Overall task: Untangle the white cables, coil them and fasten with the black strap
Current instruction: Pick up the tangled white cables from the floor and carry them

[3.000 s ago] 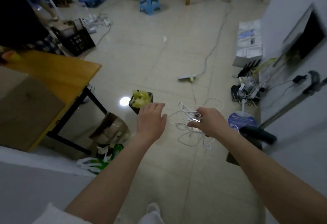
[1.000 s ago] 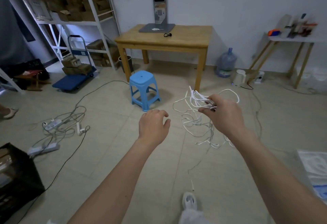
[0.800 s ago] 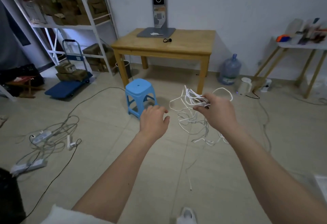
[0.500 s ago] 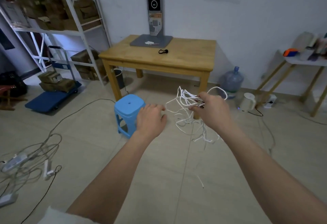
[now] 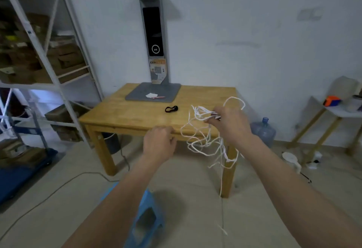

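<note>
Left hand [image 5: 158,143] hangs loose with fingers half curled, holding nothing, over the wooden table's [image 5: 137,117] front edge. The small black loop strap [image 5: 171,109] lies on the tabletop just beyond it. Right hand [image 5: 231,124] pinches the tangled white cables [image 5: 203,140], loops dangling below it.

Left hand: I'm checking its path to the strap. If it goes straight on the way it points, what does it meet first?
Probably the near edge of the wooden table; the left hand looks level with it, though depth is unclear. The black strap lies beyond.
</note>
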